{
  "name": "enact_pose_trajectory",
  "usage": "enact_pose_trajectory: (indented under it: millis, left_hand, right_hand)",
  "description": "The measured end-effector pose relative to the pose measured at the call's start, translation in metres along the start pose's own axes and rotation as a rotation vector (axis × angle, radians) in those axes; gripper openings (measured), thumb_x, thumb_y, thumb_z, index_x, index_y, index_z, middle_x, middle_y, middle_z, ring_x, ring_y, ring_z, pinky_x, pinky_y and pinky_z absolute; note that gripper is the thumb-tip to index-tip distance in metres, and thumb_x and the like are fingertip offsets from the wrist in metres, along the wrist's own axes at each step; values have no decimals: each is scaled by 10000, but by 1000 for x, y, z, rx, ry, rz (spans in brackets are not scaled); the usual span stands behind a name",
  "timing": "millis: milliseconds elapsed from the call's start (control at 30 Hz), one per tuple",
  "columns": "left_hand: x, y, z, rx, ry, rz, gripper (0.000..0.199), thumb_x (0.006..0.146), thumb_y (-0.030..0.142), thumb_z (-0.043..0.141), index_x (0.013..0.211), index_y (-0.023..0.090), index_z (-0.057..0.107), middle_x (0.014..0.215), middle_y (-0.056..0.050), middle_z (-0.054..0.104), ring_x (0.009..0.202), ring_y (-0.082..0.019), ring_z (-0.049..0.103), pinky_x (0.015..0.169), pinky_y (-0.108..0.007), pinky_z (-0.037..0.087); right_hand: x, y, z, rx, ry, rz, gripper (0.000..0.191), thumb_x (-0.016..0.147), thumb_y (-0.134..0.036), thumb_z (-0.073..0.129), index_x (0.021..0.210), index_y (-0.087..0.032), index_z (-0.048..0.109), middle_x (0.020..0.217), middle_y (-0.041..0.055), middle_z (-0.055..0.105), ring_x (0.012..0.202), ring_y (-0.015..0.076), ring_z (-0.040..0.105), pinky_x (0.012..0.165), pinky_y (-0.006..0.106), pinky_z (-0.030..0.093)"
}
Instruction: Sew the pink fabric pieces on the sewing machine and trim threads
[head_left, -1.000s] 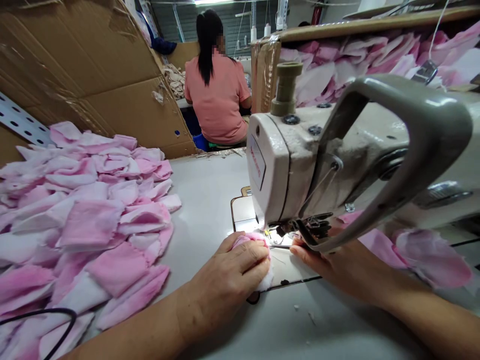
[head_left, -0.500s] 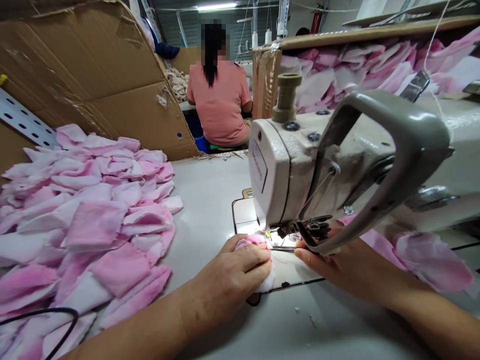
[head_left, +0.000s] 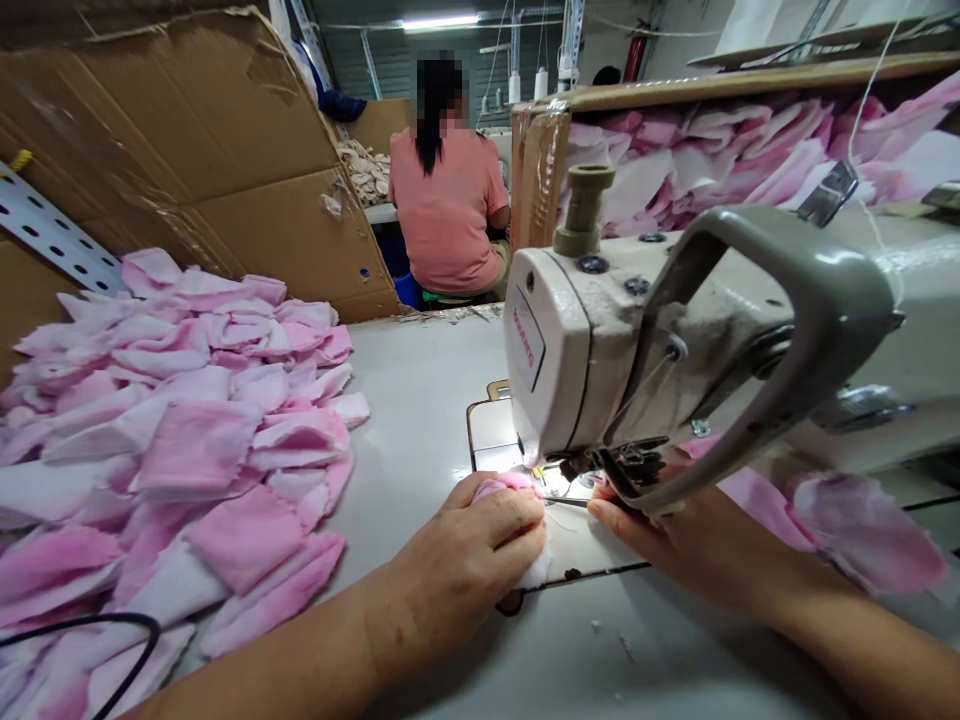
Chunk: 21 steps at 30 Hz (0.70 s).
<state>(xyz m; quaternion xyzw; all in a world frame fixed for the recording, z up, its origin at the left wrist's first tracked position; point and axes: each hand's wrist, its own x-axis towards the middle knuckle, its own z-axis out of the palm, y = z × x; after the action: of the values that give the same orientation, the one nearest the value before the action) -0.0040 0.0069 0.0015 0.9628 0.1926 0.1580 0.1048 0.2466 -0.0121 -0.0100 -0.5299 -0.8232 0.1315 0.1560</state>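
Note:
Beneath the sewing machine's head, my left hand has its fingers curled over a small pink-and-white fabric piece, pressing it on the machine bed beside the needle area. From the right, my right hand pinches a slim dark metal tool, whose tip reaches the fabric's edge. Whether this is tweezers or scissors I cannot tell. The machine's grey guard loop hides some of the right fingers. A loose thread lies on the bed plate between both hands.
Pink-and-white fabric pieces are heaped on the table's left. More cloth lies right of my right wrist. Behind the machine stands a carton full of similar fabric. A cardboard panel rises at left. A co-worker sits beyond.
The view has shifted slightly, so the machine and background sit a little lower. Both hands keep nearly the same place, and the tool's angle differs a little.

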Motion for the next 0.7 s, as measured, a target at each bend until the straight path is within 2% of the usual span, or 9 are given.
enact_pose_trajectory:
  millis: [100,267,433,600,700]
  left_hand:
    - [1,2,-1,42,29,-39,230,974,95,372,1070,134,577,1109,-106,601,1101,-192,510,1040,-380,343]
    - [2,-1,3,40,73,-58,160,922,118,478,1038,160,580,1115,-106,577,1135,-230,476,979,-377,424]
    - [4,-7,8,24,50,-76,231,825,101,563,1046,167,571,1108,-114,545,1129,-260,469,909,-389,477]
    - [8,-7,5,14,-7,-125,323,680,83,684,969,165,567,1038,-102,525,1047,-272,491,779,-336,510]
    - [11,-6,4,61,-8,-130,299,682,68,673,942,162,559,998,-92,516,999,-257,496,750,-316,505]
  right_hand:
    - [1,0,-1,15,63,-29,164,876,-217,477,890,-190,639,733,61,633,675,208,586,642,322,461]
    - [5,-2,-4,20,67,-39,176,878,-208,469,815,-197,633,673,45,615,655,201,581,637,316,463]
    - [8,-2,-4,42,81,-49,195,868,-182,459,747,-197,611,643,36,605,638,192,567,638,314,458]
    - [11,-1,-5,31,110,-36,176,853,-184,476,724,-200,595,640,34,602,634,195,569,620,308,460]
    - [12,-3,-7,29,100,-13,164,857,-193,483,739,-202,597,659,41,607,649,208,582,618,318,472]
